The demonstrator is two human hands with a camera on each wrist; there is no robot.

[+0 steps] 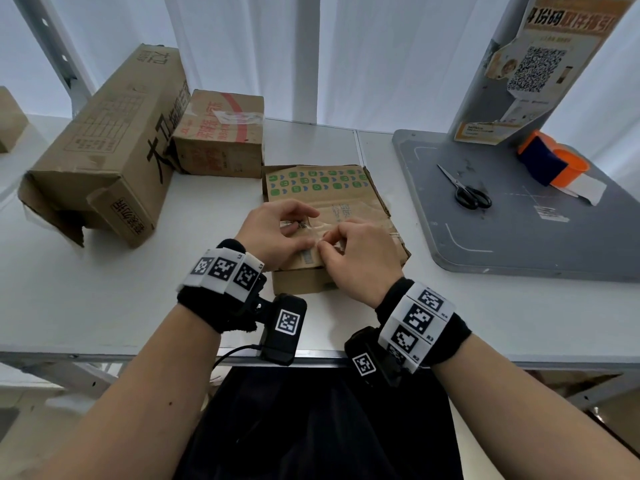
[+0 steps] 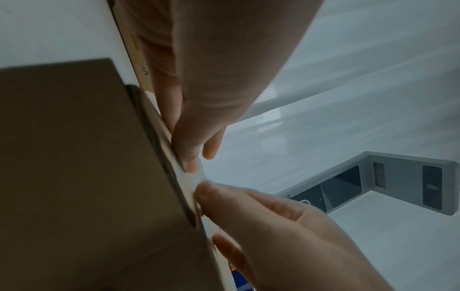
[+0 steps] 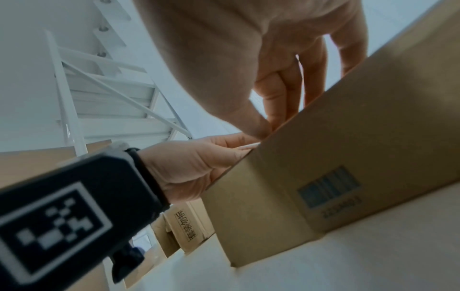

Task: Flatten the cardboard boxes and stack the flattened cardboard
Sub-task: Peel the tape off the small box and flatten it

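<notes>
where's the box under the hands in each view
Head: box in the middle of the picture.
Left wrist: box fills the lower left.
Right wrist: box on the right, barcode showing.
Shared landmark: the left hand at the box's top edge.

The right hand reaches down from the top of the frame. Its thumb and forefinger pinch a thin pale tape strip at the top edge of the box. The left hand grips the box's near upper corner and wears a black wrist camera with a square marker. A blue barcode is printed on the box side. The box stands on a white table. Another printed box sits behind it, below a white metal rack.
</notes>
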